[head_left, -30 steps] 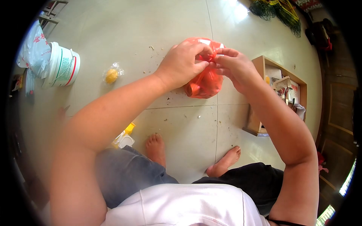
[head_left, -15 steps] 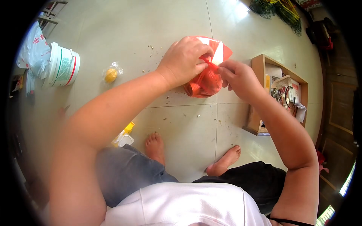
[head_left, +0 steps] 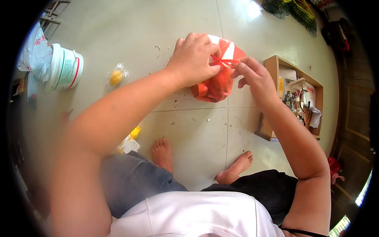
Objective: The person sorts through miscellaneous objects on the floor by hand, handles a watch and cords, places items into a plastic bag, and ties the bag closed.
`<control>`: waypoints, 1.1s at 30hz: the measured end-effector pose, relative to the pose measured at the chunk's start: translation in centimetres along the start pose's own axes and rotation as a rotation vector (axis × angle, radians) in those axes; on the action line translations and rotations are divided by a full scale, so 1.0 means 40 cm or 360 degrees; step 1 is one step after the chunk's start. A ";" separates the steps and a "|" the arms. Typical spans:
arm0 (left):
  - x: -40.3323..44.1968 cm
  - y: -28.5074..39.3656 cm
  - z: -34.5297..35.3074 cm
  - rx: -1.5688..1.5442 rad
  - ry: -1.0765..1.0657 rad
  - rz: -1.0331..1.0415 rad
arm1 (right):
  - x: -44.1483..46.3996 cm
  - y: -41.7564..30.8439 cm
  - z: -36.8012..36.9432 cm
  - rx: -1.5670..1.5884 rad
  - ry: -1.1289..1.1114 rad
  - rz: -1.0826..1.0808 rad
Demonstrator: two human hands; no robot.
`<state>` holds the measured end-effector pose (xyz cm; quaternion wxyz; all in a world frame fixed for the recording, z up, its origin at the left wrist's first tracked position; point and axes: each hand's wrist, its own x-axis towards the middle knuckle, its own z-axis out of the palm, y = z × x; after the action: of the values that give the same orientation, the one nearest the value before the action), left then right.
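Note:
A red plastic bag [head_left: 215,87], bulging with something I cannot make out, rests on the tiled floor in front of me. Its neck is gathered, with a twisted red strip drawn across it. My left hand [head_left: 193,57] pinches the left side of this strip between thumb and fingers. On the other side, my right hand [head_left: 252,75] grips the strip's right end, pulled out taut. Above the gathered neck the bag's top flares out, showing red and white.
A wooden drawer [head_left: 272,65] full of odds and ends stands at right. To the left are a white bucket [head_left: 67,67] and a yellow item in clear wrap [head_left: 116,77]. Crumbs dot the floor; yellow-white packaging [head_left: 130,143] lies near my left foot.
My right hand has moved slightly right and up, drawing the red strip out straight. My left hand has shifted up a little. The bag's neck looks more tightly cinched.

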<state>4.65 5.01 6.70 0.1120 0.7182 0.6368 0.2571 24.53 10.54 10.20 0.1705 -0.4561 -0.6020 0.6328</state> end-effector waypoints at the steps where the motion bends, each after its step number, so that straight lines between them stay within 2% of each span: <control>1: 0.001 0.006 -0.004 0.0024 -0.0019 -0.0032 | 0.000 -0.012 -0.002 0.0133 -0.0039 -0.0012; 2: 0.006 0.012 -0.007 0.0027 -0.0020 -0.0034 | 0.002 -0.018 -0.001 0.0267 -0.0079 -0.0024; 3: 0.017 0.025 -0.017 0.0116 -0.0221 -0.0177 | 0.004 -0.019 0.002 0.0269 -0.0082 -0.0025; 4: 0.022 0.034 -0.021 0.0203 -0.0420 -0.0318 | 0.006 -0.020 0.008 0.0154 -0.0092 -0.0052; 5: 0.022 0.036 -0.018 0.0202 -0.0420 -0.0317 | 0.007 -0.020 0.010 0.0038 -0.0102 -0.0077; 8: 0.009 0.029 0.006 0.0155 -0.0319 -0.0322 | 0.019 -0.011 0.007 -0.0184 0.0000 0.0098; 9: 0.001 0.026 0.016 0.0153 -0.0101 -0.0187 | 0.021 -0.007 0.009 -0.0184 0.0000 0.0098; 10: -0.006 0.020 0.025 0.0149 0.0117 -0.0052 | 0.021 -0.002 0.013 -0.0285 0.0064 -0.0004; 12: -0.007 0.010 0.032 0.0062 0.0127 -0.0080 | 0.021 0.016 0.016 -0.0391 0.0141 -0.0103; 14: -0.005 0.007 0.030 -0.0022 0.0136 -0.0112 | 0.020 0.039 0.019 -0.0409 0.0077 -0.0414; 15: -0.006 0.004 0.029 -0.0025 0.0122 -0.0120 | 0.018 0.036 0.023 -0.0408 0.0078 -0.0412; 17: -0.006 0.001 0.033 -0.0025 0.0108 -0.0126 | 0.013 0.025 0.031 0.0083 0.0041 0.0007; 19: -0.011 -0.003 0.043 0.0088 0.0358 -0.0016 | 0.005 0.035 0.036 0.0025 -0.0028 0.0094; 21: -0.014 -0.006 0.047 0.0093 0.0359 0.0052 | -0.014 0.050 0.049 -0.0039 -0.0092 0.0185; 23: -0.010 -0.011 0.044 0.0102 0.0365 0.0115 | -0.030 0.061 0.077 -0.0401 0.0012 -0.0186; 24: -0.010 -0.016 0.044 0.0201 0.0433 0.0235 | -0.031 0.065 0.079 -0.0400 0.0004 -0.0187; 26: -0.009 -0.028 0.045 0.0299 0.0498 0.0355 | -0.033 0.070 0.079 -0.0840 -0.0073 -0.0553; 27: -0.008 -0.030 0.039 0.0278 0.0420 0.0308 | -0.040 0.067 0.083 -0.0840 -0.0071 -0.0551; 29: -0.005 -0.025 0.031 0.0251 0.0339 0.0273 | -0.058 0.055 0.093 -0.1229 -0.0125 -0.0606; 31: 0.003 0.006 -0.015 0.0153 -0.0250 -0.0347 | -0.054 0.070 0.096 -0.1321 -0.0101 -0.0678; 33: 0.003 0.002 -0.017 0.0052 -0.0280 -0.0449 | -0.048 0.074 0.104 -0.1411 -0.0083 -0.0750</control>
<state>4.37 5.00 7.35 0.1907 0.6431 0.7232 0.1646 23.30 5.91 7.62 0.0834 -0.3203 -0.9036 0.2718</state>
